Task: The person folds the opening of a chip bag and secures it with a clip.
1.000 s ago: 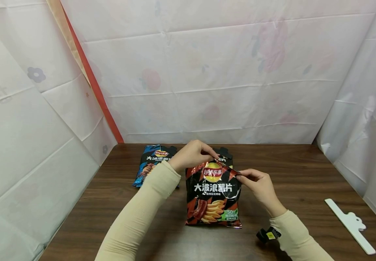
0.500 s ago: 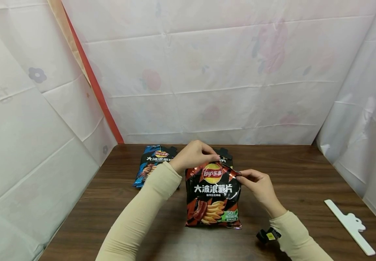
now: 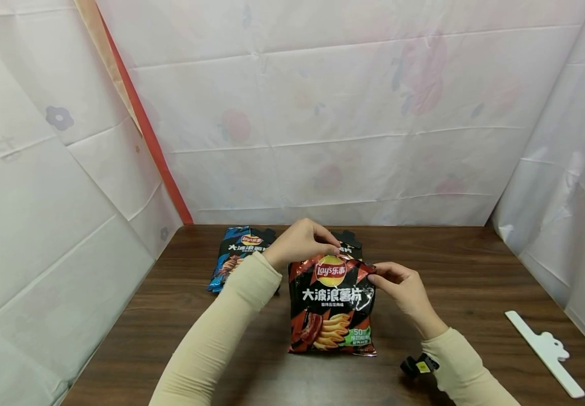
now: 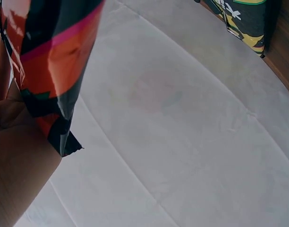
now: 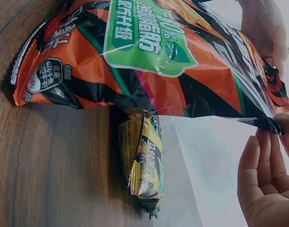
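A red-and-black bag of potato chips [image 3: 330, 321] stands upright on the table in the head view. My left hand [image 3: 305, 243] reaches over from the left and pinches its top edge. At the top right corner, my right hand [image 3: 406, 290] pinches the bag between thumb and fingers. The right wrist view shows the bag's side [image 5: 135, 90], its lower end on the wood, with my right hand [image 5: 269, 184] at the corner. In the left wrist view, another top corner [image 4: 59, 113] hangs beside my left hand [image 4: 21, 156].
Behind my left forearm lies a blue chip bag [image 3: 229, 259] with a black clip [image 3: 264, 234]. A yellow-and-black bag [image 5: 147, 161], also topped by a black clip [image 3: 348, 239], stands behind the red one. A white clip [image 3: 543, 352] lies on the wooden table [image 3: 455, 282] at the right.
The bag's top edge between my hands has turned slightly and lies flatter. My left fingers have shifted a little along it; the right hand is almost unmoved.
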Motion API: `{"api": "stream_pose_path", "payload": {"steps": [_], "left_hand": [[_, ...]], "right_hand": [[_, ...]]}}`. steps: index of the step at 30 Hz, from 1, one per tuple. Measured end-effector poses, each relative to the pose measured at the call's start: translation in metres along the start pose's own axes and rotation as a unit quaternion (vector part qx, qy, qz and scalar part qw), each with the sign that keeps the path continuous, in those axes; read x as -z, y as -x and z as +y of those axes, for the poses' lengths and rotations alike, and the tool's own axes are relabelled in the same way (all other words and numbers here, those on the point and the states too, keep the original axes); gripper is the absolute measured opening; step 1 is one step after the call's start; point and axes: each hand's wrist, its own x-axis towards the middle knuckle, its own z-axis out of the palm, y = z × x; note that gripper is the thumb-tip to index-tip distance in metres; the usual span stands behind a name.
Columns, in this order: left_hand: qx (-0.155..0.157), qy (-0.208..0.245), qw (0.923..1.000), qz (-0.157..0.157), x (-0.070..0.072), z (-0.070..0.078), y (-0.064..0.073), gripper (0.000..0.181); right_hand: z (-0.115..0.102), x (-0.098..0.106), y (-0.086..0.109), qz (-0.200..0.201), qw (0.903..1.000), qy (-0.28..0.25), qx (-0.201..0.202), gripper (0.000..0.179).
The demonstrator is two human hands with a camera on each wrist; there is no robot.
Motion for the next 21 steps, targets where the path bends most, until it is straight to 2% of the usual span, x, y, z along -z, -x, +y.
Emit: {"api": "stream_pose_path", "payload": {"steps": [9,14,18,21], "left_hand": [[0.007,0.015,0.9999,-0.001,0.0017,0.0017,0.0025,0.016],[0.008,0.019,0.9998,-0.003,0.0015,0.0010,0.0018,0.015],[0.008,0.014,0.9999,-0.002,0.0016,0.0006,0.0016,0.014],[0.010,0.009,0.9999,-0.002,0.0014,0.0003,0.0013,0.014]], "right_hand": [[-0.0061,0.0064,-0.0054,-0.029,0.9994,-0.013,0.014,0.033],[-0.0092,0.0061,-0.0077,-0.031,0.9992,-0.001,-0.025,0.045],[-0.0091,0.0045,-0.0077,-0.052,0.9975,0.002,-0.049,0.046],[-0.0084,0.0043,-0.0075,-0.065,0.9966,0.005,-0.051,0.044]]}}
